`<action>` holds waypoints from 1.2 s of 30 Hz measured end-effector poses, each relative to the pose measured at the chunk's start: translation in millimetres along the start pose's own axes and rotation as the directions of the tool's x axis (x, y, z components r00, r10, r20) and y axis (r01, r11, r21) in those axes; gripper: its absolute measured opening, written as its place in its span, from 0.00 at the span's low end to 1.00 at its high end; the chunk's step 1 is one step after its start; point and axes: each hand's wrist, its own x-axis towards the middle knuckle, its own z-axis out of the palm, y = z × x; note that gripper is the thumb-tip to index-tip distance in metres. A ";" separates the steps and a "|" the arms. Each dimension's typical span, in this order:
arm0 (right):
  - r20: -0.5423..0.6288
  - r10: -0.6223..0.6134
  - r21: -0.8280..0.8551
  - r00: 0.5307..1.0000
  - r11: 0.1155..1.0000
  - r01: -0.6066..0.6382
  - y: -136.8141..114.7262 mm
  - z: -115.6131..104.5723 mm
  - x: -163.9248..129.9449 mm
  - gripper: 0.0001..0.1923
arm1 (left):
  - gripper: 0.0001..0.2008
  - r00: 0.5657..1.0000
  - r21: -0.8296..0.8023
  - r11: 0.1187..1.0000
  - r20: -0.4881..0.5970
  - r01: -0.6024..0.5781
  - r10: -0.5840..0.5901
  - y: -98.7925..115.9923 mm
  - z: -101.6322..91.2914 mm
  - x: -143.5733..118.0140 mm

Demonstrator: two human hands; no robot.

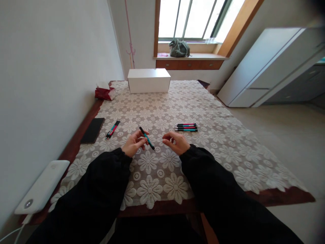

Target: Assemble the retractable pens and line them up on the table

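Above the tabletop (228,149), left hand (133,144) pinches pen (147,138), tip slanting toward empty, half-curled right hand (177,142) just beside.

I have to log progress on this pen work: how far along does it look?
Possibly done: a small group of pens lies on the left of the cloth. In hand: the left hand holds one pen; the right hand hovers beside it, holding nothing visible. Possibly left: a row of pens on the right.
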 end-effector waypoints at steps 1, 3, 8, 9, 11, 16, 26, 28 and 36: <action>0.026 0.000 0.004 1.000 1.000 0.000 -5.1 6.7 -2.5 0.13 | 0.24 0.999 -0.015 1.000 0.033 0.018 -0.017 -0.9 4.5 -2.2; 0.063 0.000 -0.015 0.998 1.000 0.001 -11.4 17.0 -7.8 0.13 | 0.25 0.997 -0.034 0.998 0.065 0.055 -0.052 -3.6 11.4 -5.7; 0.133 -0.004 -0.153 0.991 0.988 0.024 -11.1 25.9 -15.0 0.10 | 0.24 0.992 0.029 0.994 0.060 0.108 -0.109 -6.3 14.6 -8.7; 0.138 -0.005 -0.188 0.990 0.982 0.031 -9.3 25.2 -14.9 0.10 | 0.23 0.994 0.055 0.994 0.049 0.100 -0.102 -5.8 13.3 -8.6; 0.139 -0.012 -0.245 0.990 0.968 0.046 -5.5 21.9 -13.6 0.10 | 0.22 0.998 0.115 0.992 -0.001 0.058 -0.059 -5.1 10.0 -8.0; 0.158 -0.048 -0.333 0.986 0.938 0.099 -1.4 13.2 -10.4 0.09 | 0.13 0.981 0.465 0.879 -0.096 -0.106 0.169 -9.5 3.7 -8.3; 0.292 0.088 -0.427 0.952 0.903 0.048 -7.5 18.2 -14.9 0.15 | 0.07 0.908 0.723 0.561 0.242 -0.404 0.343 -12.4 0.9 -11.8; 0.309 0.103 -0.439 0.946 0.897 0.046 -7.4 18.6 -14.5 0.14 | 0.06 0.894 0.746 0.509 0.273 -0.429 0.354 -10.9 0.4 -11.9; 0.365 0.127 -0.499 0.922 0.863 0.079 -6.3 21.6 -13.8 0.14 | 0.07 0.900 0.780 0.463 0.297 -0.421 0.319 -12.9 0.8 -13.1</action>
